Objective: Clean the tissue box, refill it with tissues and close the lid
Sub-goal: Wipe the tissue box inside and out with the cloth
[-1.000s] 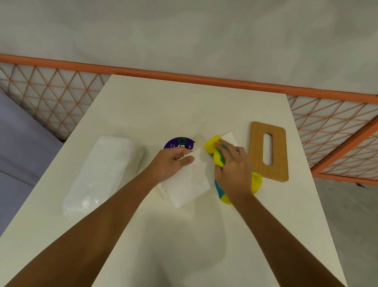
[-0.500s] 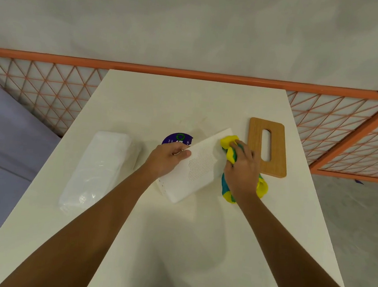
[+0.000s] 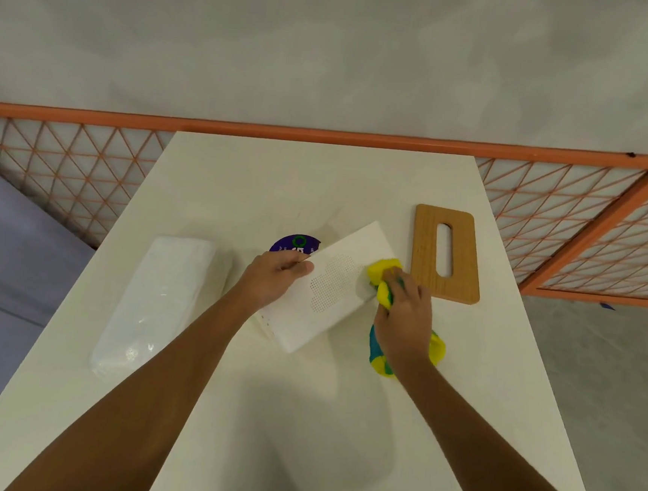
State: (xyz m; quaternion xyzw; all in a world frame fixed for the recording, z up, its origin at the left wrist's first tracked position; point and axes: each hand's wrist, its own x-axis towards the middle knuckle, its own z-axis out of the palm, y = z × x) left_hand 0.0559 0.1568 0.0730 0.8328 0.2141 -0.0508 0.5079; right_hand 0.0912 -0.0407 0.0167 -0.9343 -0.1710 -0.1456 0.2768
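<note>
A white tissue box point(image 3: 330, 285) lies slanted on the white table point(image 3: 299, 419), a dotted patch on its upturned face. My left hand point(image 3: 274, 278) grips its left edge. My right hand point(image 3: 404, 317) presses a yellow and teal cloth point(image 3: 384, 276) against the box's right side; the cloth's tail hangs out below my wrist. The wooden lid point(image 3: 447, 254) with a long slot lies flat to the right of the box. A clear-wrapped pack of white tissues point(image 3: 157, 301) lies to the left.
A round purple item point(image 3: 295, 244) peeks out behind the box and my left hand. An orange mesh fence point(image 3: 66, 175) runs behind the table and along its right side. Grey floor lies beyond the table's right edge.
My right hand with the cloth has slid from the box's top right corner area down along its right side. My left hand keeps its hold on the box.
</note>
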